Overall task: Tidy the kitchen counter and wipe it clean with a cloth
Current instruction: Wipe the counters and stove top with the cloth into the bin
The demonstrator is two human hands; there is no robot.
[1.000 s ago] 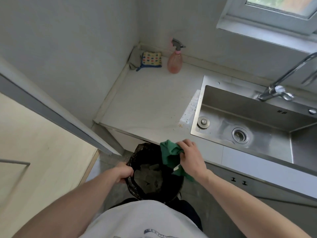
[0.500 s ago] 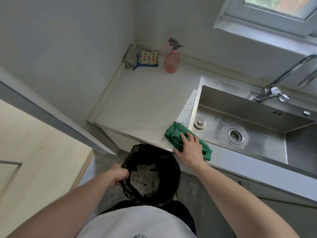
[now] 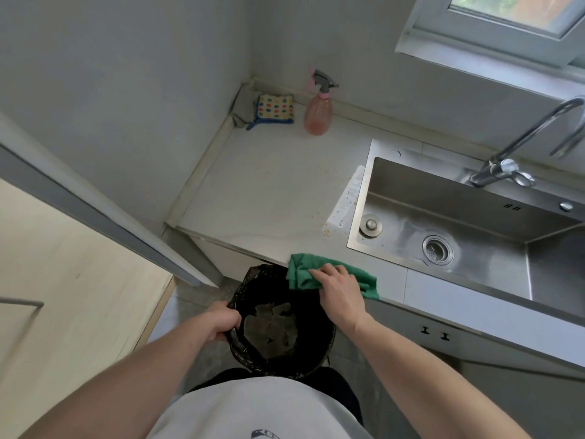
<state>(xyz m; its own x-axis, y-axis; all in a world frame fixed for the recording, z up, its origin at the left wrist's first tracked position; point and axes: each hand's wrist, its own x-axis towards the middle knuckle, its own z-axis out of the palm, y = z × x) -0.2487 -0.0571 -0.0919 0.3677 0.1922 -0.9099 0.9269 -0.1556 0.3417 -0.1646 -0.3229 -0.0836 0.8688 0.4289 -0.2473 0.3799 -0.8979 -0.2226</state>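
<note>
A green cloth lies bunched at the front edge of the pale counter, partly hanging over a black-lined bin. My right hand presses on the cloth with its fingers spread over it. Just below the counter edge, my left hand grips the bin's left rim and holds the bin there. Crumpled paper lies inside the bin. Small crumbs speckle the counter near the sink.
A pink spray bottle and a dotted sponge cloth stand in the back corner. A steel sink with tap fills the right side. A door edge runs along the left.
My right hand moved the cloth from over the bin up onto the counter, then drew it back to the front edge. The bin stayed under the edge in my left hand.
</note>
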